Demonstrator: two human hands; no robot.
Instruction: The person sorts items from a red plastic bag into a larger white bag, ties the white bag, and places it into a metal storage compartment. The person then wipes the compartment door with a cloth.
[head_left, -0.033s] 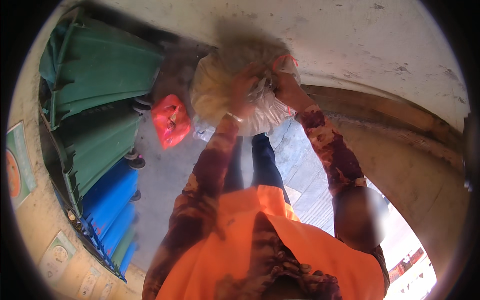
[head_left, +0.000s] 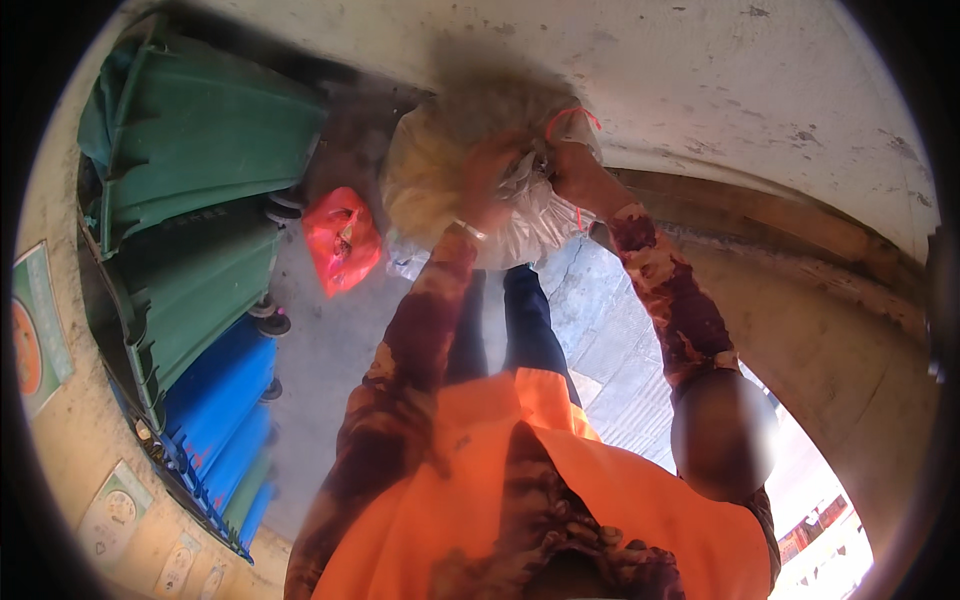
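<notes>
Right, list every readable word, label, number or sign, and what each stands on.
None can be read.
Sign with orange shape, left wall: too blurred.
Pale plaques below it: too small and blurred.
Lower green bin: faint marking, illegible.
Translucent bag: no lettering discernible.

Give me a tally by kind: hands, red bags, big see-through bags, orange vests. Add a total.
Left hand and right hand: 2
Red bag: 1
Big see-through bag: 1
Orange vest: 1
Total: 5
Left out: a pale item beside the see-through bag, too unclear to class.
</notes>
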